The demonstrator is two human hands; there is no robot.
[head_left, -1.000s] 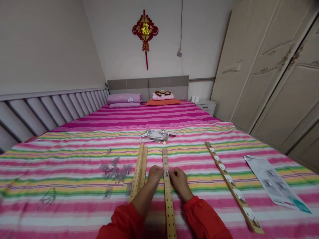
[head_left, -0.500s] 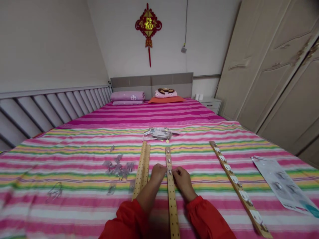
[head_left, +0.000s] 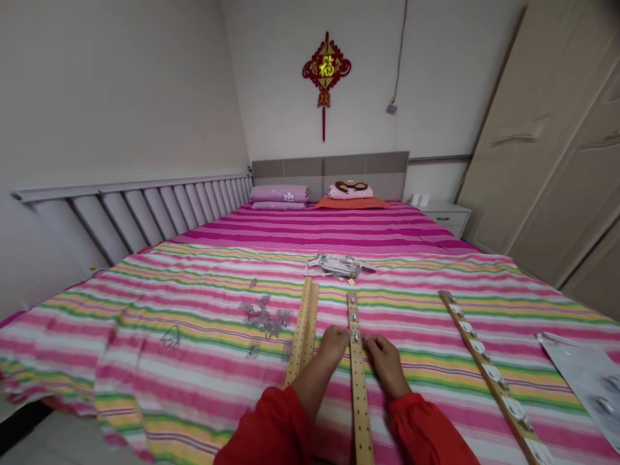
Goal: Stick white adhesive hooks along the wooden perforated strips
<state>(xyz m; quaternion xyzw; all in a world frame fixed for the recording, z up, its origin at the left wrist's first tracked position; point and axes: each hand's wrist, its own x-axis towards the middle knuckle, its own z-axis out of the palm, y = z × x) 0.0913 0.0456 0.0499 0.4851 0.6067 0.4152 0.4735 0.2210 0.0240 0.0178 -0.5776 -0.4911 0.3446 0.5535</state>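
Note:
A perforated wooden strip (head_left: 360, 394) lies lengthwise in front of me, with small metal pieces on its far part. At its left edge my left hand (head_left: 334, 343) has its fingers closed beside the nearest metal piece (head_left: 355, 338). My right hand (head_left: 386, 361) is at the right edge, fingers pinched together close to the same piece. Whatever either hand's fingertips hold is too small to make out. Two more perforated strips (head_left: 301, 332) lie to the left, partly behind my left forearm.
Small clear packets (head_left: 264, 320) are scattered at the left, near a thin wire tangle (head_left: 170, 338). A strip with white round pieces (head_left: 494, 374) and a plastic package (head_left: 586, 374) lie right. Plastic bags (head_left: 336, 265) lie farther back on the striped bed.
The view has turned left, so everything appears farther right. Both hands stay at the same metal piece; my right hand's fingertips appear slightly farther from it.

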